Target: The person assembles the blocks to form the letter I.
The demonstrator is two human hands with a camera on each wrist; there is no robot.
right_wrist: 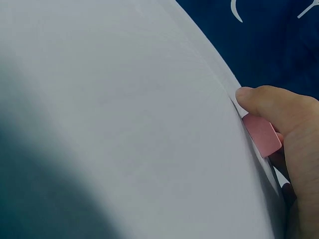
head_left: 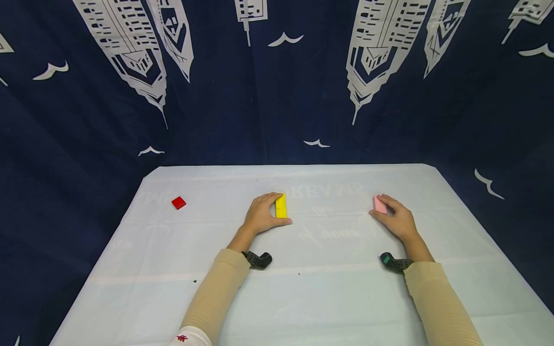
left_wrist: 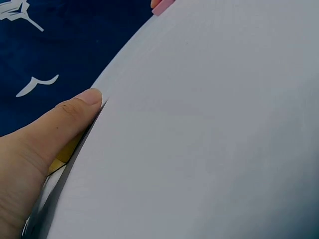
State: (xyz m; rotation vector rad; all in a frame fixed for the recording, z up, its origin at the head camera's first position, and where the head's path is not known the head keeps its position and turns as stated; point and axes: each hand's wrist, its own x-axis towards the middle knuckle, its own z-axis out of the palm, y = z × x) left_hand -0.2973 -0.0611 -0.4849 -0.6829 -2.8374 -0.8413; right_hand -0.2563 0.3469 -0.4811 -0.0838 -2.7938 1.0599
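Observation:
At the middle of the table, my left hand [head_left: 262,215] holds a yellow rectangular block [head_left: 281,206] across its length, with fingertips at its far end and the thumb along its near end. In the left wrist view the thumb [left_wrist: 70,117] covers most of this block, leaving a yellow strip [left_wrist: 62,154] in sight. Farther right, a small pink block [head_left: 380,205] is between the thumb and fingers of my right hand [head_left: 400,221]. The right wrist view shows the pink block [right_wrist: 262,135] under the thumb, low against the tabletop; its far side is hidden.
A small red block [head_left: 179,203] lies alone on the left of the white-covered table [head_left: 329,298]. Black camera mounts [head_left: 258,260] sit on both wrists. Behind the table hangs a dark blue curtain [head_left: 259,105] with white building and bird prints.

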